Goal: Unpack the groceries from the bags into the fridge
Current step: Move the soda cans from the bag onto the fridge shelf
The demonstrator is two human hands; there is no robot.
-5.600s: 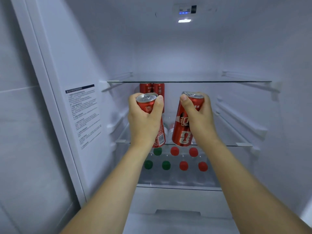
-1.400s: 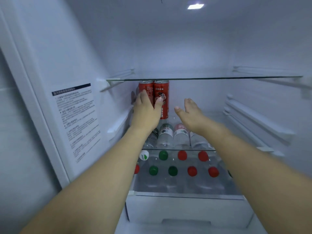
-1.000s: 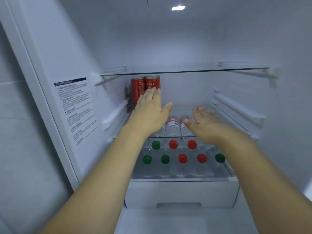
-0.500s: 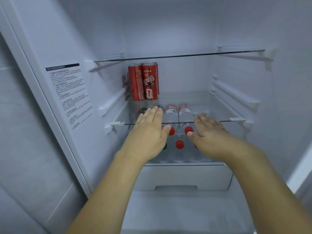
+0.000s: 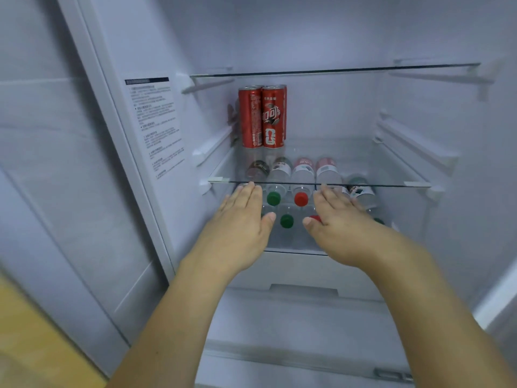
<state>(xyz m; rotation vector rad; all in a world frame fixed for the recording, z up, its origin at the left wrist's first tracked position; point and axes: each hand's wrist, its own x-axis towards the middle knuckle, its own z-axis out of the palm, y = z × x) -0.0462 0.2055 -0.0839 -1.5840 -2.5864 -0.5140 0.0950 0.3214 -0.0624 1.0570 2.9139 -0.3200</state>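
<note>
Upright, tall red cans (image 5: 262, 117), clustered, back-left.

Cans (image 5: 262, 116) stand back-left on the glass shelf (image 5: 363, 163), bottles (image 5: 302, 175) lying beneath.

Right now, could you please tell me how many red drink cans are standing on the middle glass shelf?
4, though more may be hidden: two tall red drink cans in front, left and right, at the back left of the middle glass shelf; behind them, two more show only as rims or edges.
</note>
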